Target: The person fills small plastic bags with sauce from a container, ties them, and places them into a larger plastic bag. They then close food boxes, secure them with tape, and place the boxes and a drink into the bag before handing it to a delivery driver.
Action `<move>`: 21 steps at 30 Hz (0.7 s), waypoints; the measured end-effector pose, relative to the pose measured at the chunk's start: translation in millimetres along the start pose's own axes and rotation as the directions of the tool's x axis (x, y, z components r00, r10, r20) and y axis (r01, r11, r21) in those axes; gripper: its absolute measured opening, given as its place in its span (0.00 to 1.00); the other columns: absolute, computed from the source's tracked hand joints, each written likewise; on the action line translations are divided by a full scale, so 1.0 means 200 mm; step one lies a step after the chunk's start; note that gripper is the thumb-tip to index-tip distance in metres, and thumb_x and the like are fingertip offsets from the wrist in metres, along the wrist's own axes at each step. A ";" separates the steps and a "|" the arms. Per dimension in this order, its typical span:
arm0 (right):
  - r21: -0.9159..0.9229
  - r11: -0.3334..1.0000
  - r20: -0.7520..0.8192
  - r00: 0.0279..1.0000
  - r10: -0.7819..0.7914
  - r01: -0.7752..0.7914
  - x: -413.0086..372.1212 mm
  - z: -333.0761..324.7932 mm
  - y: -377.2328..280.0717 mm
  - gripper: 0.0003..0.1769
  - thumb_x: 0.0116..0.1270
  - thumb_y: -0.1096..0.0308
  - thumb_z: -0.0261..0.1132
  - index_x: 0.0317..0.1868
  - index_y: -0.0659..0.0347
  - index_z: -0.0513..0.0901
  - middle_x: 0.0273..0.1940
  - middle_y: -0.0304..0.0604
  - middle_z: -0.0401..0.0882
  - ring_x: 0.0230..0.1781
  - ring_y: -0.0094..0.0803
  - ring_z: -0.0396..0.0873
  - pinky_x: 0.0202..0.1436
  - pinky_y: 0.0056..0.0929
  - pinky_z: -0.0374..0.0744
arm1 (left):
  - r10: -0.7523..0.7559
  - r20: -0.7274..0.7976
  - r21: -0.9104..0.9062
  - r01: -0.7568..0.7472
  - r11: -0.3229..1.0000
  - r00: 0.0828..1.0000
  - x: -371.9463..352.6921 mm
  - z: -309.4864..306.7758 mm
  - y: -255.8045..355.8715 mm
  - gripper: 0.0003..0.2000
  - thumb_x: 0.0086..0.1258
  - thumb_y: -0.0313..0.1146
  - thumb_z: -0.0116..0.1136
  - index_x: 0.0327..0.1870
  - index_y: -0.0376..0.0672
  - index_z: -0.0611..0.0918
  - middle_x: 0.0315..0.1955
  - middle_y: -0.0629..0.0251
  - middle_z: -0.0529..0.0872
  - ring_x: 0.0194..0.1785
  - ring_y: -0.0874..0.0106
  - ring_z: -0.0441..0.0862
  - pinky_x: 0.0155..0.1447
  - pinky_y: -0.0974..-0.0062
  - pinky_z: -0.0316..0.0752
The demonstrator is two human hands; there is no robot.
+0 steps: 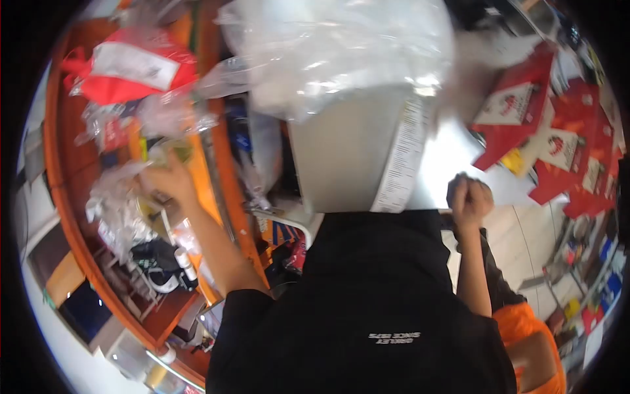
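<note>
My left hand reaches over an orange counter crowded with plastic bags. Its fingers are blurred by motion, right at a round, yellowish-green see-through thing; I cannot tell whether they grip it. A crumpled clear bag lies beside that wrist. On the other side, my right hand is closed in a fist, with something small and dark at its fingers, near the edge of a metal table. Between the hands, a long printed receipt runs down the table.
A big clear plastic bag covers the table's far part. Red packages with white labels are piled at right. A red bag with a paper slip sits far left. Someone in orange is close at my lower right.
</note>
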State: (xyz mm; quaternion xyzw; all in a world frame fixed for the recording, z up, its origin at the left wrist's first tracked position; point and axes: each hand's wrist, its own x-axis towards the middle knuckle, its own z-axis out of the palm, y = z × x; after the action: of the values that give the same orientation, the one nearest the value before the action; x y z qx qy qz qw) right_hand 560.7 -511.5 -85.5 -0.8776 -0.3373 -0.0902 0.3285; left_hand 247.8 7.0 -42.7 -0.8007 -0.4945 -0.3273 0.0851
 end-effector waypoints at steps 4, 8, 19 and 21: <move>0.003 1.000 -0.066 0.998 0.000 0.000 0.03 0.00 -0.03 0.13 0.53 0.76 0.65 0.17 0.58 0.70 0.14 0.41 0.68 0.15 0.36 0.68 0.21 0.32 0.66 | -0.052 -0.023 0.001 0.052 0.999 0.998 -0.05 -0.03 0.13 0.30 0.59 0.46 0.68 0.47 0.25 0.71 0.41 0.40 0.75 0.45 0.46 0.72 0.52 0.52 0.66; 0.000 1.000 -0.086 0.996 -0.013 0.013 0.02 0.00 -0.02 0.13 0.52 0.77 0.65 0.17 0.58 0.69 0.14 0.39 0.67 0.14 0.36 0.67 0.21 0.32 0.65 | 0.000 -0.191 -0.218 -0.043 0.975 0.982 -0.33 -0.12 0.74 0.27 0.62 0.36 0.64 0.57 0.30 0.67 0.54 0.45 0.68 0.56 0.52 0.66 0.62 0.56 0.61; 0.024 0.999 -0.100 0.995 0.025 -0.022 0.02 -0.01 -0.02 0.15 0.51 0.76 0.66 0.16 0.57 0.67 0.14 0.40 0.66 0.14 0.37 0.66 0.21 0.33 0.64 | 0.182 0.322 -0.742 0.128 0.659 0.929 -0.53 -0.20 1.37 0.12 0.66 0.27 0.60 0.47 0.31 0.77 0.48 0.51 0.75 0.52 0.67 0.75 0.61 0.57 0.70; 0.073 0.996 -0.008 0.999 0.045 -0.044 0.03 -0.04 -0.02 0.11 0.53 0.75 0.66 0.19 0.59 0.72 0.14 0.39 0.66 0.14 0.35 0.67 0.21 0.31 0.65 | 0.048 0.566 -0.702 0.451 0.551 0.823 -0.45 -0.20 1.42 0.10 0.68 0.29 0.58 0.44 0.32 0.79 0.42 0.52 0.80 0.50 0.68 0.77 0.60 0.56 0.71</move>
State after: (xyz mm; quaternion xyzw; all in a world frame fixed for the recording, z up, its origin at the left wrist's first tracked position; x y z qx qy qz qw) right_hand 562.5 -511.3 -75.6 -0.8719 -0.3193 -0.0747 0.3636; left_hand 444.5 -218.0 -14.0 -0.7391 -0.3837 -0.2934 -0.4695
